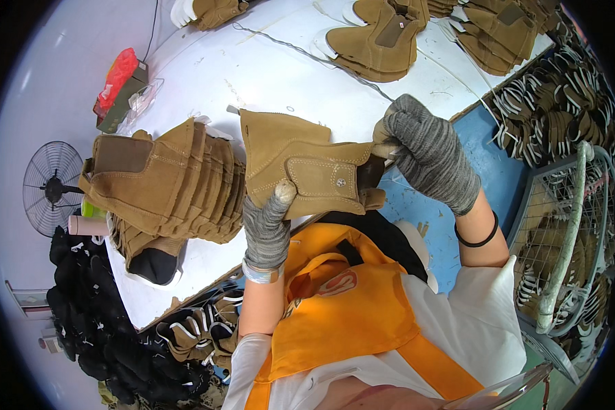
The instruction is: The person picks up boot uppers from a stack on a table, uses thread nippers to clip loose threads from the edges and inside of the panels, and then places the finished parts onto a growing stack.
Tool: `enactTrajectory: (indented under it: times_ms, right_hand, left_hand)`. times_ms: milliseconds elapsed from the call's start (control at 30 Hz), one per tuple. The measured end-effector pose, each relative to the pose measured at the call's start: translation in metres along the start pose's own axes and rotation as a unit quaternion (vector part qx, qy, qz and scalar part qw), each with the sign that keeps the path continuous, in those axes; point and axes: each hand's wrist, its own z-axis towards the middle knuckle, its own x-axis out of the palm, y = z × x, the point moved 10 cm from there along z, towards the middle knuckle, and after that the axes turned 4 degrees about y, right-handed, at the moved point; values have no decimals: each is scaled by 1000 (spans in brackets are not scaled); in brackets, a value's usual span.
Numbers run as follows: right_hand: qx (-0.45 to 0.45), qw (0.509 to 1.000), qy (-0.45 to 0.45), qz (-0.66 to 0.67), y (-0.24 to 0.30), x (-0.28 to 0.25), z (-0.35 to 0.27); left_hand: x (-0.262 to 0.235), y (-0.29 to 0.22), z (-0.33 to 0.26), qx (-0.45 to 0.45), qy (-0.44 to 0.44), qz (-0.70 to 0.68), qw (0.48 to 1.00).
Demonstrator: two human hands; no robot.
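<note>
White table — both gloved hands, left hand and right hand, grip tan boot upper.

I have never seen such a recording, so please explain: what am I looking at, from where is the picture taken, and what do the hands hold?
There is no machine here. A person wears a camera on the head; it looks down at their own two gloved hands. The left hand and right hand together hold a tan suede boot upper above a white table. A stack of similar uppers lies on its left, with more at the far edge. A wire basket stands on the right.
</note>
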Motion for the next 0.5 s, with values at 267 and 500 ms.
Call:
enactTrajectory:
  times_ms: [267,500]
  right_hand:
    - [245,806,74,533,-25,31,-21]
    - [21,481,-87,872,-61,-23,-11]
  left_hand:
    - [-2,-6,-8,85,-5,130,988]
    - [1,-3,2,23,-32,-24,999]
